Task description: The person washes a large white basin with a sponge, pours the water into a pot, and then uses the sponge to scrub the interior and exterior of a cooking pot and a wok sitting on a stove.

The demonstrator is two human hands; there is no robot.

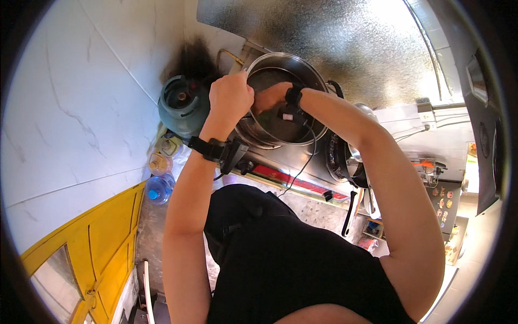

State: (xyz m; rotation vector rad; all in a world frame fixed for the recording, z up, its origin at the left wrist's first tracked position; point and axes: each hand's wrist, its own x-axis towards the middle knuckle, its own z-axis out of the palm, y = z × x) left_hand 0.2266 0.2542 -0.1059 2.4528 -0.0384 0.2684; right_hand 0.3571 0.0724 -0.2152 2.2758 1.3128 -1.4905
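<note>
A large, deep metal pot [289, 60] stands tilted over the left part of a gas stove [279, 162]. At the pot's left rim my left hand [232, 95] is closed on its edge or handle. My right hand [272, 97] reaches down inside the pot, close to the inner left wall; its fingertips and anything in them are hidden. A black device is strapped at each wrist, and a thin black cable [301, 172] runs from the right one over the pot rim. Below the pot lies a round metal rim [259, 139], partly covered.
A green gas cylinder [184, 109] stands left of the stove, with plastic bottles [159, 190] below it. A black pan [350, 202] occupies the right burner, its handle pointing towards me. A foil-like sheet [344, 48] covers the wall behind. A yellow door [105, 235] is at lower left.
</note>
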